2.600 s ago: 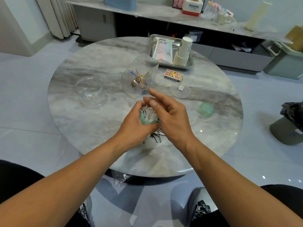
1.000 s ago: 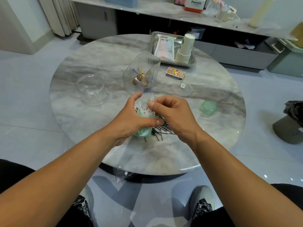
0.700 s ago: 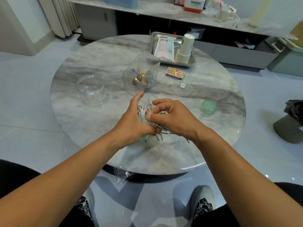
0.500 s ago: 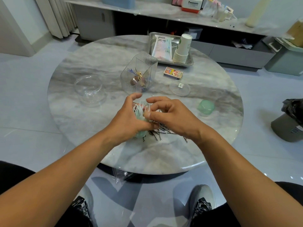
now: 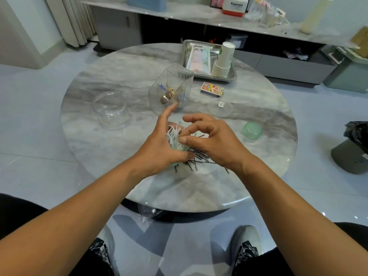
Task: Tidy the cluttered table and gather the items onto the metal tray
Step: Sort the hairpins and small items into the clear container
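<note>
The left hand [image 5: 159, 148] grips a small green container [image 5: 180, 147] bristling with white sticks [image 5: 174, 135], held above the round table [image 5: 119, 136]. The right hand [image 5: 215, 142] pinches at those sticks with thumb and forefinger; the metal tray [image 5: 232, 76] sits at the far edge

Single head-worn wide-angle view, looking forward and down.
Camera is sitting close above the person's forearms, facing across the round marble table [image 5: 103, 148] toward the low shelf unit [image 5: 199, 16] at the back wall; it is taking in knees and shoes at the bottom edge, with edges bending from the lens.
</note>
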